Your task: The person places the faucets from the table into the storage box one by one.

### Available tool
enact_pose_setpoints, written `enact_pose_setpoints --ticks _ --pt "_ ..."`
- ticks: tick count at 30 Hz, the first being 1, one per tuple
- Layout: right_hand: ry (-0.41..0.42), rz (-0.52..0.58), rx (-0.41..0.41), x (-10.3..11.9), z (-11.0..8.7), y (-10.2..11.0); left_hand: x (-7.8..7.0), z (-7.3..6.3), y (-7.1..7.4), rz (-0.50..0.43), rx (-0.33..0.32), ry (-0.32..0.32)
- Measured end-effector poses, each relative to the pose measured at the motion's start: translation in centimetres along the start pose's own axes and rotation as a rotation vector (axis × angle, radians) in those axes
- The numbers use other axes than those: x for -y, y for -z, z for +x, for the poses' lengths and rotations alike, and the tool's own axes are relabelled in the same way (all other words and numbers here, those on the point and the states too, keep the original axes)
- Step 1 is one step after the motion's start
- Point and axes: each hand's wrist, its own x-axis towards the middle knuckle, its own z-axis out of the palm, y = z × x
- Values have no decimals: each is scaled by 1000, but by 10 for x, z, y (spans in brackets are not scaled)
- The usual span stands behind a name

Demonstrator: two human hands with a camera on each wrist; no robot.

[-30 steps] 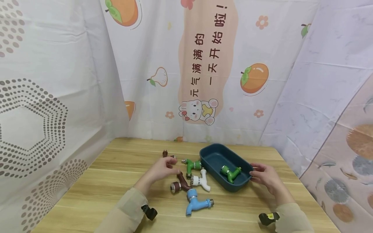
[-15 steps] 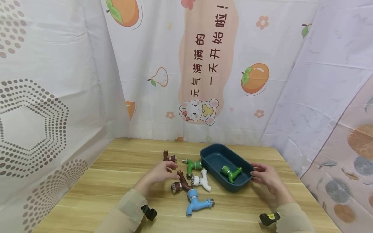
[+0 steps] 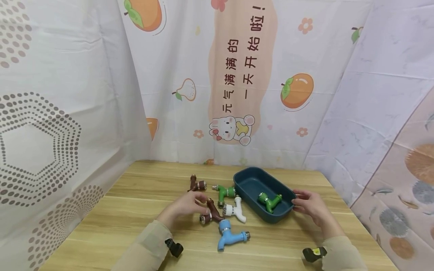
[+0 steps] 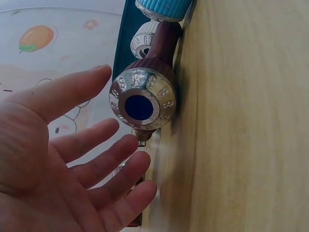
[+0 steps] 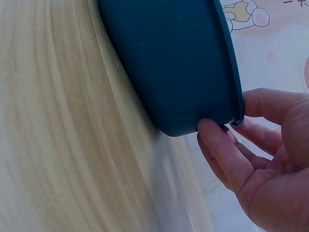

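My left hand point(image 3: 188, 205), palm and spread fingers visible in the left wrist view, is beside a dark brown tap point(image 3: 211, 212). Its fingertips are close to the tap's round handle point(image 4: 142, 96) and nothing is in its palm. My right hand point(image 3: 310, 205) touches the right end of a dark teal basin point(image 5: 169, 63), its fingers loosely bent at the rim and outer wall. Inside the basin lies a green tap point(image 3: 269, 202). Between basin and left hand lie another green tap point(image 3: 222, 192) and a white tap point(image 3: 237, 210).
A blue tap point(image 3: 228, 236) lies in front of the brown and white ones. Farther back is a second brown tap point(image 3: 196, 184). The wooden table point(image 3: 135, 210) meets a printed curtain point(image 3: 183, 124) behind, with more cloth at both sides.
My left hand has drawn back from the far brown tap, now fully uncovered, and lowered toward the nearer brown tap's handle. The right hand and basin have stayed in place.
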Motion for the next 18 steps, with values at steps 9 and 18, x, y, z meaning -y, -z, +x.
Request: enact_pose_setpoints --ticks 9,18 --pt "1 -2 3 -1 1 2 2 0 0 39 31 -25" --pt "-4 -3 8 0 1 2 6 1 1 47 36 -26"
